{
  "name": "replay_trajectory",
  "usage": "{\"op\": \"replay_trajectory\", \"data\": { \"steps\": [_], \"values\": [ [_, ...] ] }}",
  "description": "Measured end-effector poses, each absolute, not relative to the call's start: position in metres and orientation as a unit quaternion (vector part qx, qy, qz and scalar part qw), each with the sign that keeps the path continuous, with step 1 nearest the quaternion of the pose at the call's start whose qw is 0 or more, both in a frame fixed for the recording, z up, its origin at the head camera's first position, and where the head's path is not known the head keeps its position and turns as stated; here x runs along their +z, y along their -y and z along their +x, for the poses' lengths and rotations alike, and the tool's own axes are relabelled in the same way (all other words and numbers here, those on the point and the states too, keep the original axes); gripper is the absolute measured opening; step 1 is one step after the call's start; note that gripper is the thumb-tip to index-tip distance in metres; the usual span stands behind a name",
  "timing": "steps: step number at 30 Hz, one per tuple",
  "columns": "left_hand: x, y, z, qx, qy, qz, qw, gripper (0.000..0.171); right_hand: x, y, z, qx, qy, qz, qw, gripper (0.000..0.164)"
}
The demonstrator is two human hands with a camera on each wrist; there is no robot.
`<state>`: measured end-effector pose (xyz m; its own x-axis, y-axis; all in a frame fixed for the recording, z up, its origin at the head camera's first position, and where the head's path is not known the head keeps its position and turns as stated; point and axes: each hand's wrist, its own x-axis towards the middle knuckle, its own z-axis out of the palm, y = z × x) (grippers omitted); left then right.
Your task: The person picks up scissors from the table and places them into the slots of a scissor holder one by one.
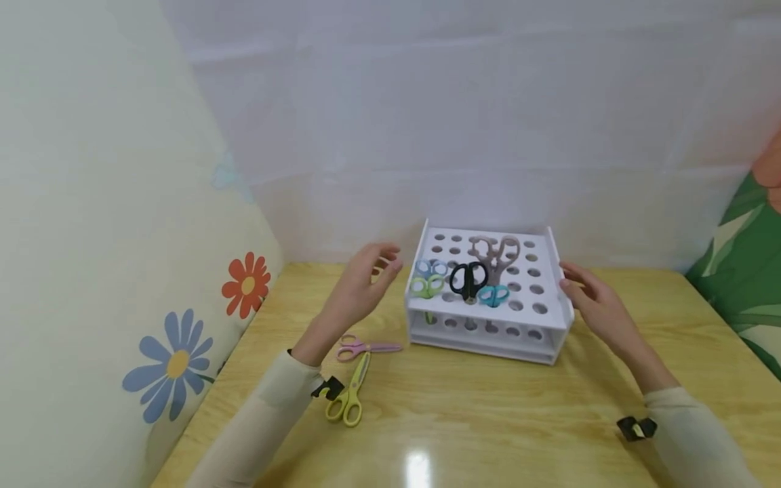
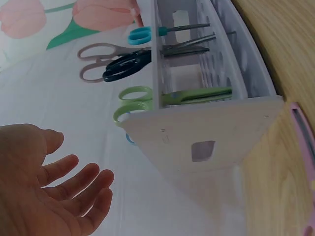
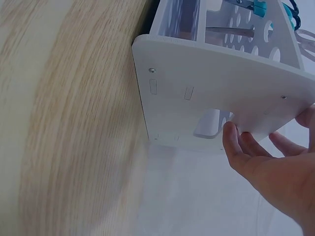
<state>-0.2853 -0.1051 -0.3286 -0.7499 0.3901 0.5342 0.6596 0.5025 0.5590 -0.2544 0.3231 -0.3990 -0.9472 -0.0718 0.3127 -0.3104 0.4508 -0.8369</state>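
Observation:
A white rack (image 1: 525,271) with rows of round holes stands on the table. Several scissors sit in it with handles up: light blue scissors (image 1: 431,268), green scissors (image 1: 427,286), black scissors (image 1: 468,281), teal scissors (image 1: 493,295) and larger greyish-beige scissors (image 1: 497,254). Left of the rack, my left hand (image 1: 366,281) hovers in the air, fingers loosely bent and holding nothing. Against the rack's right side panel (image 3: 177,98) rest the fingers of my right hand (image 3: 275,162), close to the panel's cut-out. Pink scissors (image 1: 366,348) and yellow scissors (image 1: 350,393) lie on the table below my left hand.
The wooden table (image 1: 476,420) reaches back to a pale cloth backdrop (image 1: 488,122). A flower-patterned panel (image 1: 183,271) borders the left side, and a green leafy one (image 1: 744,271) the right. Dark devices are strapped at both wrists.

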Motion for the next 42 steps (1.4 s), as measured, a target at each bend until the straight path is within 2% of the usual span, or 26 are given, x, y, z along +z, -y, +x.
{"op": "replay_trajectory", "data": {
  "steps": [7, 19, 24, 27, 31, 35, 42],
  "values": [
    [-0.355, 0.131, -0.289, -0.379, 0.865, -0.292, 0.149, 0.034, -0.398, -0.325, -0.256, 0.512, 0.843, 0.112, 0.119, 0.057],
    [-0.394, 0.19, -0.287, -0.305, 0.91, -0.272, 0.063, 0.041, -0.399, -0.314, -0.261, 0.523, 0.835, 0.126, 0.117, 0.057],
    [-0.398, 0.206, -0.292, -0.278, 0.915, -0.291, 0.018, 0.034, -0.396, -0.317, -0.26, 0.516, 0.84, 0.117, 0.121, 0.056],
    [-0.398, 0.212, -0.295, -0.257, 0.921, -0.291, -0.028, 0.034, -0.395, -0.319, -0.26, 0.513, 0.841, 0.114, 0.124, 0.056],
    [-0.4, 0.213, -0.296, -0.226, 0.934, -0.259, -0.099, 0.045, -0.399, -0.321, -0.26, 0.513, 0.842, 0.112, 0.125, 0.056],
    [-0.403, 0.212, -0.295, -0.213, 0.937, -0.249, -0.123, 0.052, -0.401, -0.323, -0.26, 0.512, 0.843, 0.107, 0.123, 0.056],
    [-0.412, 0.211, -0.299, -0.207, 0.935, -0.26, -0.122, 0.029, -0.402, -0.324, -0.26, 0.509, 0.845, 0.107, 0.124, 0.056]
  ]
}}
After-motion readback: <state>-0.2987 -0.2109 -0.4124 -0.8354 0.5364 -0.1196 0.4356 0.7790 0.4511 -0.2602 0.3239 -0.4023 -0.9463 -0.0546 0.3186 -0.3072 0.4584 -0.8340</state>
